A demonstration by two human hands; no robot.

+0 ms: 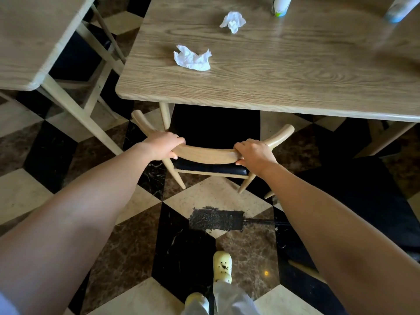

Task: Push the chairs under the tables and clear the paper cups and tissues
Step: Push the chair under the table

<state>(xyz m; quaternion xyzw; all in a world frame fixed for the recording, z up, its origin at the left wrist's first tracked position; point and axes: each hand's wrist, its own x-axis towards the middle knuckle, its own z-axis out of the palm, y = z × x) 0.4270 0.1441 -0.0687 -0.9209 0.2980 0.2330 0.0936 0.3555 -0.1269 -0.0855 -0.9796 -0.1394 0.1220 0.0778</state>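
Nearest: yellow clog point(222, 266) on the checkered floor point(218, 196), w/ a dark mop head point(216, 220) just beyond it. Both arms reach fwd to the chair point(205, 153). Left hand point(162, 144) wraps the curved wooden backrest at its left part, fingers curled over the top; right hand point(252, 152) grips the same rail at its right part, same way. Chair's black seat sits partly under the near edge of the table point(295, 71), backrest and rear legs sticking out. On the tabletop: crumpled tissue point(192, 57) near-left, 2nd tissue point(233, 21) farther back. At the far edge, paper cup point(281, 5) and another cup point(397, 9) to its right, both cut off by the frame. 2nd table point(29, 42) stands left, apart.
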